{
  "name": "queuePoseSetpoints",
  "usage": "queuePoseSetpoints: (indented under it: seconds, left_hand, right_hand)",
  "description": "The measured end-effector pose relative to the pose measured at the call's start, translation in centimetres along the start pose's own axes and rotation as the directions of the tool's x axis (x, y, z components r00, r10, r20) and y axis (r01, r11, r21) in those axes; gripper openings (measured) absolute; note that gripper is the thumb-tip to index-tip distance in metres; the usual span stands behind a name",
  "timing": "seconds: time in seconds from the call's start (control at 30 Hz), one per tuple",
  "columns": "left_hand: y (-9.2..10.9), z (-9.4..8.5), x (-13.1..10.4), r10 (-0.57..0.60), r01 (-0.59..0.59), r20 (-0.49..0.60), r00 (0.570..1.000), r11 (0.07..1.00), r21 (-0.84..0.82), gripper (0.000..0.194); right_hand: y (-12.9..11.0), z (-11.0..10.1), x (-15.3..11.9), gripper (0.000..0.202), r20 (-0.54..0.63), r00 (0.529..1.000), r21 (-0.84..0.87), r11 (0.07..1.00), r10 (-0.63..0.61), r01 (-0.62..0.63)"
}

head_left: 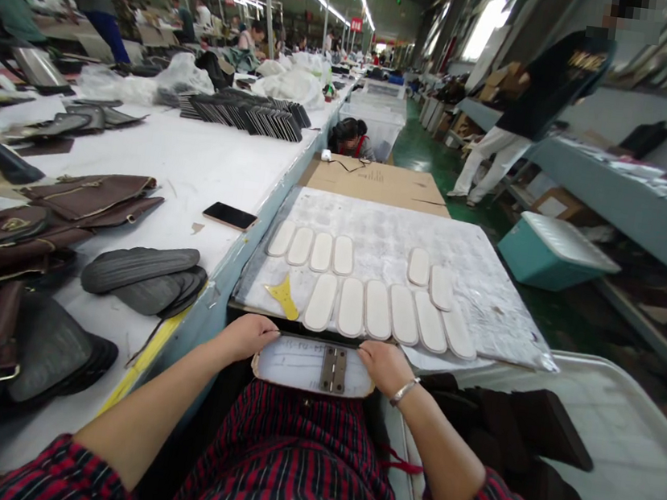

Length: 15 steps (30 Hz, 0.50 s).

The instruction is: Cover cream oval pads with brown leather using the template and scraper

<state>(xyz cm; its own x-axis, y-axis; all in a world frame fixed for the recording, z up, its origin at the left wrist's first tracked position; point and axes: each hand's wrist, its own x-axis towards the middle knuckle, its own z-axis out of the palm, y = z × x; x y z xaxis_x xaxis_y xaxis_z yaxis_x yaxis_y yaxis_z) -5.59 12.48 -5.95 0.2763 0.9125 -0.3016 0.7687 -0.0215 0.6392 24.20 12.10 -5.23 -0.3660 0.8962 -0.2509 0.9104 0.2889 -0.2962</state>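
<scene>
An oblong, translucent white plate with a brown edge and a metal hinge, the hinged plate [295,363], is held level at my waist. My left hand [251,337] pinches its upper left corner, and my right hand [383,366] grips the upper right corner. Just beyond it, several white oval pieces [351,307] lie in two rows on a white-covered board [497,303]. A yellow tool [284,297] rests to the left of the front row. What lies under the plate is hidden.
On the left table [191,168] are a phone [230,215], grey oval pieces [139,271] and brown leather parts [93,200]. Dark pieces fill a tray [639,434] at right. Beyond the board are cardboard [378,181] and a crouching person; another person stands at the right.
</scene>
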Motion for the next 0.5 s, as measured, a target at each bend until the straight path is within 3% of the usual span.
queuePoseSetpoints:
  seconds: [0.13, 0.27, 0.37, 0.5]
  left_hand:
    - [0.0, -0.7, 0.5, -0.071, 0.079, 0.1, 0.992, 0.993, -0.085, 0.037]
    - [-0.3, -1.6, -1.1, -0.171, 0.2, 0.154, 0.973, 0.959, -0.202, 0.054]
    - [-0.9, -1.1, -2.8, -0.258, 0.279, 0.118, 0.959, 0.934, -0.225, 0.059]
    - [-1.4, 1.2, -4.7, -0.321, 0.363, 0.204, 0.925, 0.906, -0.219, 0.047]
  right_hand:
    - [0.1, -0.3, 0.7, 0.03, 0.028, 0.999, 0.02, 0.999, -0.041, 0.041]
    - [1.1, -0.2, -0.1, 0.028, 0.034, 0.998, 0.132, 0.99, -0.055, 0.05]
    - [1.8, 0.6, -1.7, 0.035, 0.112, 0.988, 0.344, 0.928, 0.108, -0.14]
    - [1.8, 2.0, -3.6, 0.043, 0.406, 0.884, 0.494, 0.758, 0.233, -0.426]
